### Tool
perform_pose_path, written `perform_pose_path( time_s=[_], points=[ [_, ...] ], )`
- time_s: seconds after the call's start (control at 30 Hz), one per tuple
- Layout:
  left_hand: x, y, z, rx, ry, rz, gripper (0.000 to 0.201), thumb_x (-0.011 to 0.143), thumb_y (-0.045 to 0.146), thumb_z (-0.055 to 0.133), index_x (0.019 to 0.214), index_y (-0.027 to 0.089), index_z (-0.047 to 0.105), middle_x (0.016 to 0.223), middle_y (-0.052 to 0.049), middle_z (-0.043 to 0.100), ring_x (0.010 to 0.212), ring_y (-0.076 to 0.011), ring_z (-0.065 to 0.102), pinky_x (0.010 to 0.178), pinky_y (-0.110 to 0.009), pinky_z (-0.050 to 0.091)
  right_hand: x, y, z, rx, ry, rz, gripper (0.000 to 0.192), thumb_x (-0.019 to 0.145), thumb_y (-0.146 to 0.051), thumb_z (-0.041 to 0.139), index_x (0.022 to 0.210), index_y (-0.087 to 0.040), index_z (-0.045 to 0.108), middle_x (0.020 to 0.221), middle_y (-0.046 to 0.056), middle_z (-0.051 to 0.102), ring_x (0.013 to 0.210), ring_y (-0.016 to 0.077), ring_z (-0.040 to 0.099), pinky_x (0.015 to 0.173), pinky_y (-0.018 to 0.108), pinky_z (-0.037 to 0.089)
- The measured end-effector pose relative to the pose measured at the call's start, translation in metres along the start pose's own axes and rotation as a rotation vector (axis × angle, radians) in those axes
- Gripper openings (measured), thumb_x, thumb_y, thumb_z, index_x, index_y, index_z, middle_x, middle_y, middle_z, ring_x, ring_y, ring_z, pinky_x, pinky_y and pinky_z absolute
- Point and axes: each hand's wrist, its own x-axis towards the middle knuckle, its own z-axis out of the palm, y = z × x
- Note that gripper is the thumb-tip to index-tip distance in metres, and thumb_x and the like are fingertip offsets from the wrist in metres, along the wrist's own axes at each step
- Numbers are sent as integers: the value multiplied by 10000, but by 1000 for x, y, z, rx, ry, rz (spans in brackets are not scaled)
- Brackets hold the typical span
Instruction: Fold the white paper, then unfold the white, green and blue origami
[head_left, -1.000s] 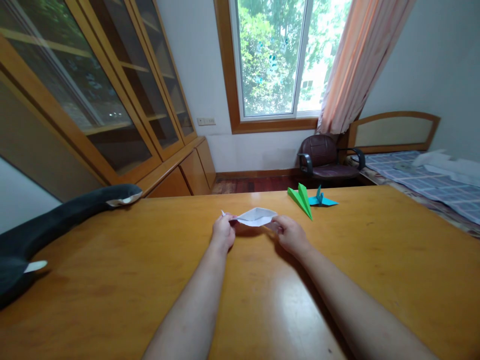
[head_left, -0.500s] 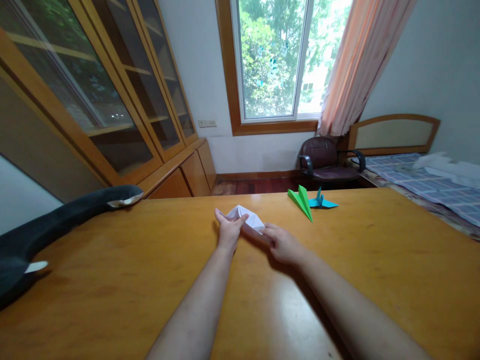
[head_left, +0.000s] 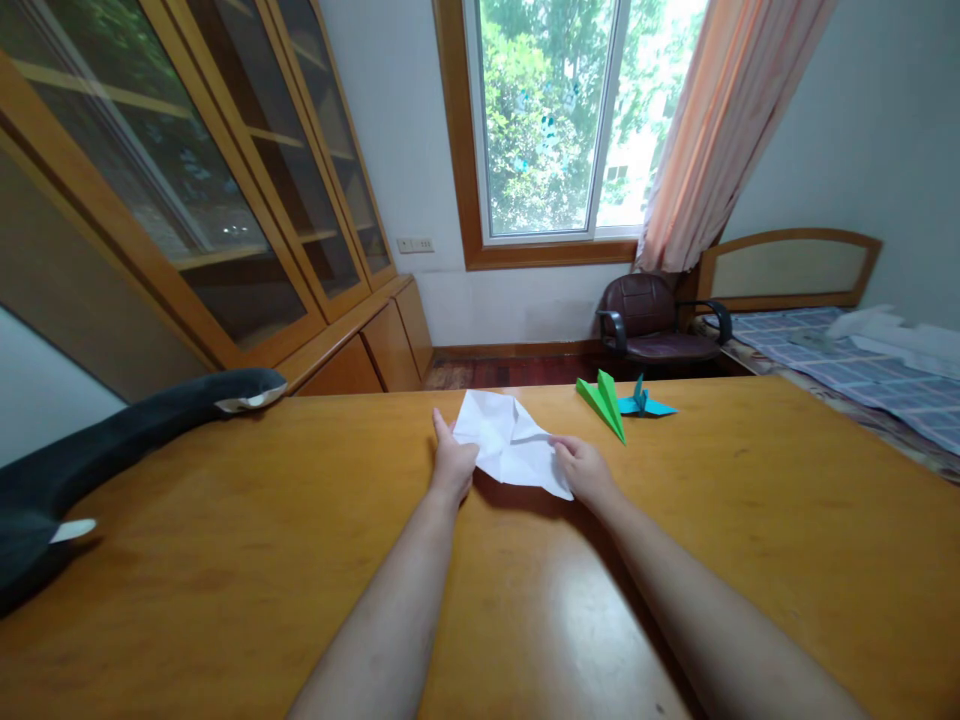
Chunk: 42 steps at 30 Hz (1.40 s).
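A creased sheet of white paper (head_left: 508,440) is stretched between my two hands, just above the table. My left hand (head_left: 453,462) grips its left edge, thumb on top and the fingers partly hidden beneath. At the opposite edge, my right hand (head_left: 587,472) pinches the sheet between thumb and fingers. Fold lines run across the paper, and its lower right corner hangs free. Right of the sheet lie a green paper plane (head_left: 602,405) and a blue origami crane (head_left: 643,402), close against each other.
The wooden table (head_left: 300,560) spreads under my arms. A black and white stuffed toy (head_left: 135,430) occupies its left side. Beyond the far edge stand a brown armchair (head_left: 652,315) and a bed (head_left: 840,350); a glass-fronted cabinet (head_left: 292,190) lines the left wall.
The white paper has gone from a folded, compact shape to an opened-out sheet. My right hand has moved right, away from my left, pulling the paper wider.
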Motion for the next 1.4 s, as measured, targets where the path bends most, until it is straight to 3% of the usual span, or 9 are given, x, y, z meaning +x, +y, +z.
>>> perform_pose_path(
  time_s=[0.3,0.4,0.6,0.7,0.8,0.93,1.03,1.17,1.4],
  points=[
    [1,-10,-5,142,-190,21,900,545,-111,558,1361,229,386,1210,-124,543,906,-190,627,841,-298,516,-8,-6,-11,-622,-12,-149,234,770,-213,555,936,-200,719,937,88,653,824,179,599,702,246,416],
    [-1,-12,-6,313,-285,98,826,574,-72,553,1338,210,415,1235,-114,518,1036,-217,578,951,-339,463,-9,-8,-9,-611,-58,-212,189,762,-190,545,865,-184,703,885,69,663,801,170,586,691,240,386],
    [-17,5,-1,1015,-204,480,490,680,24,561,1144,179,590,1285,-143,451,1246,-308,395,1105,-439,260,-2,2,-6,-514,21,-80,210,807,-225,477,662,-182,622,646,34,633,601,146,527,537,243,287],
    [-29,13,6,1099,-349,435,201,781,249,622,971,193,654,1047,-138,572,1110,-316,491,1056,-443,302,2,7,-6,-440,124,-52,177,784,-208,466,638,-183,562,590,11,580,561,137,503,510,236,280],
    [-37,12,9,1125,-393,382,404,651,441,770,949,194,656,1018,-148,579,1073,-347,496,1028,-447,319,5,11,-8,-382,228,-24,114,755,-203,471,657,-192,528,583,-2,553,549,138,497,497,231,298],
    [-33,8,5,1150,-418,391,321,697,224,708,1011,204,650,1066,-143,571,1081,-319,502,1014,-418,342,8,16,-8,-266,302,-13,154,731,-215,488,852,-189,580,640,4,599,578,158,544,528,236,380],
    [-23,10,-2,929,-362,357,357,709,67,595,1030,209,659,1063,-128,587,1060,-285,527,1030,-381,344,9,20,-9,-242,312,-5,336,749,-229,466,1053,-164,592,730,34,650,637,188,590,589,262,441],
    [-12,16,-13,756,-94,410,519,706,31,528,1190,208,597,1152,-136,548,1115,-297,502,1052,-385,339,8,18,-15,-398,325,51,485,795,-227,438,1263,-141,532,886,107,688,744,227,627,648,298,450],
    [-9,17,-24,1195,83,302,696,725,66,482,1405,167,372,1227,-209,425,1019,-324,537,950,-444,405,2,6,-24,-695,111,74,392,837,-230,468,1193,-292,621,919,93,691,789,234,618,635,301,397]
  ],
)
